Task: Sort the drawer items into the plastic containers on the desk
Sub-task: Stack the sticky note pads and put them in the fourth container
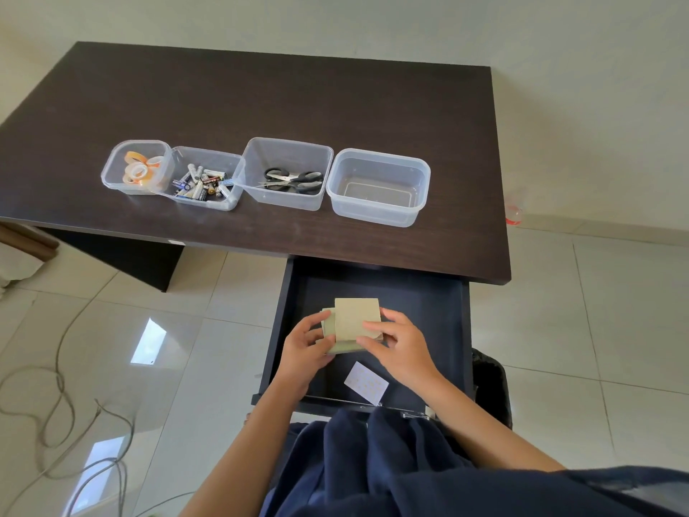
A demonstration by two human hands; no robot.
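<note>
Inside the open dark drawer, my left hand and my right hand both grip a stack of beige cards, holding it from either side. A white card with yellow dots lies on the drawer floor near its front. On the dark desk stand a row of clear plastic containers: one with tape rolls, one with batteries, one with scissors, and an empty one at the right.
A grey cable loops over the tiled floor at the left. A small clear bottle with a red base stands on the floor right of the desk. Dark blue cloth covers my lap below the drawer front.
</note>
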